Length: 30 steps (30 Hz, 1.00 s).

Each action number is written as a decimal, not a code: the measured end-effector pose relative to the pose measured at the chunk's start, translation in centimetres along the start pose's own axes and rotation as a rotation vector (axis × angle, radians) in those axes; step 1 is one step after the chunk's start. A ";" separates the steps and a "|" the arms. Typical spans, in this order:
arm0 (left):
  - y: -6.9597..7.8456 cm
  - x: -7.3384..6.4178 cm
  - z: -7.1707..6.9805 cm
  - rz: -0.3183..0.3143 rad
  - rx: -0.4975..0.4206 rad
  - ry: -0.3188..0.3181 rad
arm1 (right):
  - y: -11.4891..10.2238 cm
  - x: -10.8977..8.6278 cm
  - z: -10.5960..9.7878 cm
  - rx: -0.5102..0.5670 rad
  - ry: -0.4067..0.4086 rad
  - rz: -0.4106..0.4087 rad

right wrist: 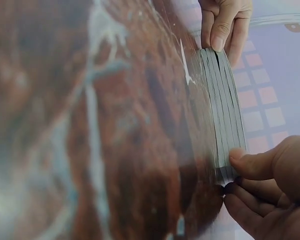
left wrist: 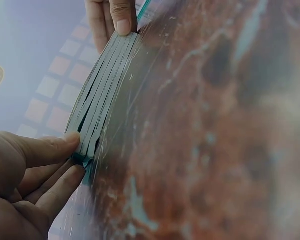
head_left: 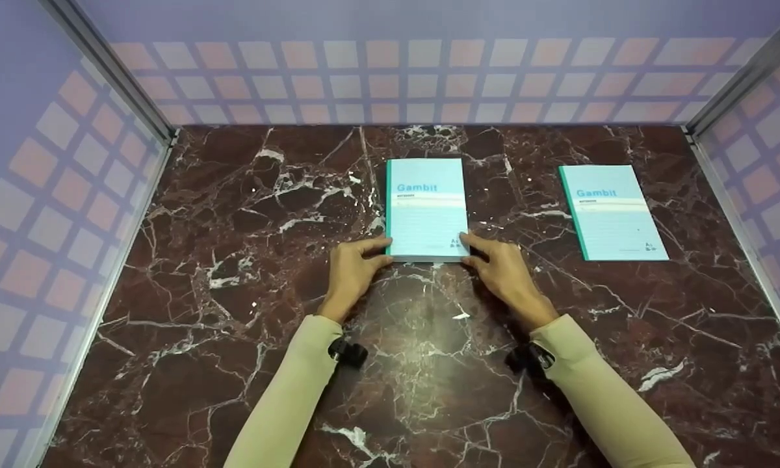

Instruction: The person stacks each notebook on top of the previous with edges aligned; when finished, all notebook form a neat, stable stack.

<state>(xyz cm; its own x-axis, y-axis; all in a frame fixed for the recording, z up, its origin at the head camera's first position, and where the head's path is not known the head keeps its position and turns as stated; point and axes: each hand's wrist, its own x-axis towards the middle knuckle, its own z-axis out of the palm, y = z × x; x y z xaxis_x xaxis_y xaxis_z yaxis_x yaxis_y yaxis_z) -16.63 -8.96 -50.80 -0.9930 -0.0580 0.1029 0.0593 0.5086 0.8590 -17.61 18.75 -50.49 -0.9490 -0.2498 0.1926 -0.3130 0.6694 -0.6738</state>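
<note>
A stack of several notebooks (head_left: 426,211) with light blue "Gambit" covers and green spines lies on the marble-patterned table. My left hand (head_left: 353,270) holds its near left corner, the thumb on the near edge and fingers at the spine side. At the near right corner, my right hand (head_left: 506,273) grips the stack in the same way. Both wrist views show the layered page edges (left wrist: 102,92) between the two hands, with thin gaps between some notebooks. Parts of the fingers are hidden behind the corners.
Another notebook (head_left: 614,218) of the same kind lies to the right of the stack, slightly turned. Walls with pink and white squares (head_left: 422,81) bound the table (head_left: 234,364) at the back and both sides. Dark wrist cameras (head_left: 348,352) sit at both cuffs.
</note>
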 end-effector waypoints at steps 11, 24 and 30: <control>0.3 -0.1 0.2 0.031 -0.041 0.044 | 0.2 0.2 -0.4 -0.007 0.003 -0.061; 1.4 -0.5 1.1 0.114 -0.168 0.138 | 1.2 -0.2 -1.5 0.097 0.002 -0.059; 3.1 -0.2 2.3 0.171 -0.255 0.129 | 1.9 -0.6 -2.6 0.148 0.069 -0.025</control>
<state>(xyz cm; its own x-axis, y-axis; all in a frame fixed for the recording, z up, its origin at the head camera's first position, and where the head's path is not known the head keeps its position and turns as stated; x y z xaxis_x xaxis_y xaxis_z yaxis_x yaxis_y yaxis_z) -16.51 -5.44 -49.33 -0.9465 -0.1067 0.3047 0.2635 0.2900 0.9200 -17.77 21.99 -49.98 -0.9431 -0.2130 0.2553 -0.3318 0.5519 -0.7651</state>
